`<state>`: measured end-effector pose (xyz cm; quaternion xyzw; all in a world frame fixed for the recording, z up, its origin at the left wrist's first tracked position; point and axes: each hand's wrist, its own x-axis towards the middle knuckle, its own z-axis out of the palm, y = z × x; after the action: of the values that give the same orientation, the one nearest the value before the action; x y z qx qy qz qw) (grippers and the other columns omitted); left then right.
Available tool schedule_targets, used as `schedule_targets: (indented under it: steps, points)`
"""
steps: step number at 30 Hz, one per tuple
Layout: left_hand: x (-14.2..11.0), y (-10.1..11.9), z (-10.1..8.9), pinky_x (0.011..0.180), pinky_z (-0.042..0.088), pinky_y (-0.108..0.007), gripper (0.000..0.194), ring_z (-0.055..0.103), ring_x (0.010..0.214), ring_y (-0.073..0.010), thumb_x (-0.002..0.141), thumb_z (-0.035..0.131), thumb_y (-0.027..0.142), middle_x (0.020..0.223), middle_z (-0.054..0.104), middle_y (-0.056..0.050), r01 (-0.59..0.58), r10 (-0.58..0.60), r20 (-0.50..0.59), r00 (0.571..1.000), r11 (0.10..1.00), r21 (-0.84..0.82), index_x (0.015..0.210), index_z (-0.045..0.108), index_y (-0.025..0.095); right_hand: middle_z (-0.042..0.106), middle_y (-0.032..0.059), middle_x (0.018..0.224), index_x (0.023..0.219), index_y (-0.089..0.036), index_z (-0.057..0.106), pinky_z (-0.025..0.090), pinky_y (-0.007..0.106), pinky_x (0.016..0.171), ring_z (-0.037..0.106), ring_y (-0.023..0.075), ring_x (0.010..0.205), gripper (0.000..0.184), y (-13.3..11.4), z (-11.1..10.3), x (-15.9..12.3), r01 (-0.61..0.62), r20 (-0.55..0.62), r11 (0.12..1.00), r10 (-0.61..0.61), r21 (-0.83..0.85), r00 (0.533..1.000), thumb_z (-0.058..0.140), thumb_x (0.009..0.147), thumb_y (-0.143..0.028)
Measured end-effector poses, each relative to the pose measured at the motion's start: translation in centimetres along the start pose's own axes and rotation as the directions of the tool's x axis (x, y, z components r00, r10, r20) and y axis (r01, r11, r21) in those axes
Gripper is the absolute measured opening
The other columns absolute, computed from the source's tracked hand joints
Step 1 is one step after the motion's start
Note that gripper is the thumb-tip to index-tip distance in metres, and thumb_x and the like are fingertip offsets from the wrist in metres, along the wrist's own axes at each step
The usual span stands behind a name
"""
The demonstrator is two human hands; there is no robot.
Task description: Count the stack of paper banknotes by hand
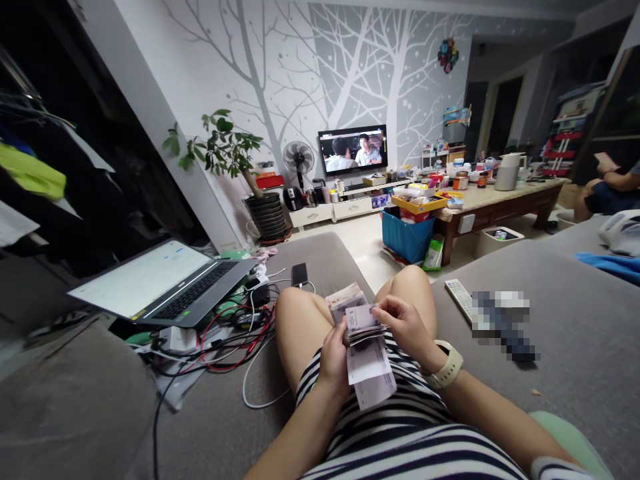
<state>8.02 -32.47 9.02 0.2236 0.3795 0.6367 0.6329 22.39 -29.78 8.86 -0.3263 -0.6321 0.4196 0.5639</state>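
I sit on a grey sofa [575, 333] with a stack of banknotes [363, 333] over my lap. My left hand [334, 360] is closed around the stack from the left, gripping it at its middle, with loose notes hanging down below. My right hand [405, 323], with a pale watch [447, 365] on its wrist, pinches the top note at the stack's right edge. More notes [344, 297] fan out behind the stack, above my knees.
An open laptop [165, 283] rests left of my legs amid tangled cables [225, 333], with a phone [299, 273] beside it. A remote [460, 297] lies on the sofa at right. Beyond are a cluttered wooden table [500, 200], blue box [407, 237], TV [353, 149], plant [235, 160] and another person's arm [613, 180].
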Motion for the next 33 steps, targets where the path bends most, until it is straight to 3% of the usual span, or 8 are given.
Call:
schedule_targets:
  steps: [12, 23, 28, 33]
  points:
    - [-0.11, 0.11, 0.19, 0.082, 0.054, -0.035, 0.025, 0.071, 0.085, -0.0253, 0.076, 0.065, 0.026, 0.081, 0.074, -0.01, -0.007, 0.007, 0.014, 1.0, 1.0, 0.027, 0.092, 0.07, 0.008, 0.054, -0.0001, 0.07, 0.078, -0.016, 0.06, 0.036, 0.024, 0.058, 0.047, 0.0125, 0.064, 0.025, -0.34, -0.02, -0.06, -0.007, 0.036, 0.997, 0.004, 0.077, 0.999, 0.061, 0.086, -0.041]
    - [-0.47, 0.51, 0.57, 0.081, 0.053, -0.034, 0.024, 0.07, 0.087, -0.0266, 0.072, 0.068, 0.029, 0.079, 0.074, -0.009, -0.041, 0.04, 0.012, 0.999, 0.997, 0.065, 0.085, 0.071, 0.009, 0.05, -0.0005, 0.065, 0.075, -0.017, 0.058, 0.035, 0.024, 0.052, 0.044, 0.0126, 0.06, 0.035, -0.24, -0.04, -0.07, -0.05, 0.037, 0.997, 0.048, 0.05, 0.998, 0.058, 0.085, -0.05]
    - [-0.45, 0.45, 0.41, 0.083, 0.053, -0.035, 0.031, 0.07, 0.088, -0.0263, 0.074, 0.067, 0.032, 0.082, 0.075, -0.009, -0.016, 0.014, 0.028, 0.999, 0.999, 0.047, 0.095, 0.071, 0.009, 0.047, -0.0018, 0.063, 0.073, -0.018, 0.056, 0.033, 0.023, 0.049, 0.041, 0.0113, 0.056, 0.035, -0.62, -0.02, -0.16, -0.068, 0.036, 0.994, 0.065, 0.086, 0.997, 0.058, 0.085, -0.05]
    - [-0.6, 0.6, 0.55, 0.084, 0.053, -0.037, 0.026, 0.07, 0.09, -0.0269, 0.075, 0.065, 0.028, 0.081, 0.075, -0.009, -0.007, 0.006, 0.015, 1.0, 0.999, 0.041, 0.092, 0.071, 0.009, 0.048, -0.0018, 0.063, 0.074, -0.018, 0.057, 0.033, 0.024, 0.05, 0.041, 0.0114, 0.056, 0.036, -0.68, -0.02, -0.13, -0.071, 0.031, 0.994, 0.068, 0.086, 0.997, 0.058, 0.084, -0.052]
